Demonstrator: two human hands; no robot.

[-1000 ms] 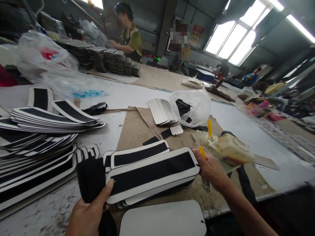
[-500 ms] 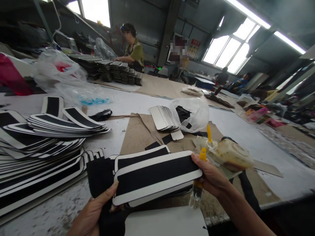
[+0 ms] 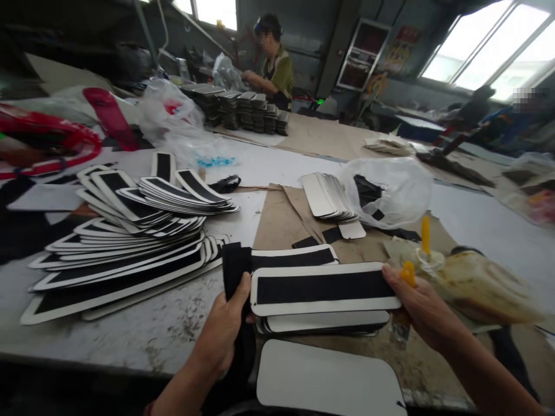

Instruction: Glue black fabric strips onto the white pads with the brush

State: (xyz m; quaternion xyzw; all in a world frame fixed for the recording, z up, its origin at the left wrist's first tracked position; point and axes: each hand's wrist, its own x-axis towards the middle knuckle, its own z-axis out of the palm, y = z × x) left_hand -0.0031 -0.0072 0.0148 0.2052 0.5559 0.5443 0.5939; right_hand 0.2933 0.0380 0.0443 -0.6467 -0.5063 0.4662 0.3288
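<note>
A white rounded panel with a black strip along its middle [image 3: 321,289] is held level between my two hands. My left hand [image 3: 223,323] grips its left end, thumb on top, beside a bundle of black fabric strips [image 3: 236,260]. Closed on the right end, my right hand [image 3: 422,309] also carries a brush with a yellow handle [image 3: 408,273], its bristles pointing down. Similar panels [image 3: 329,322] lie beneath and behind the held one. Nearest me is a plain white panel [image 3: 325,375].
On the left rises a big pile of black-and-white panels [image 3: 125,248]. Plain panels [image 3: 327,196] sit on brown cardboard beside a clear plastic bag [image 3: 403,190]. A glue-stained container [image 3: 489,283] with another yellow-handled brush [image 3: 425,234] stands right. A co-worker [image 3: 277,69] is behind dark stacks.
The view has swung left, so the table things appear farther right and more of the left pile shows. The held panel is now more level, still in both hands.
</note>
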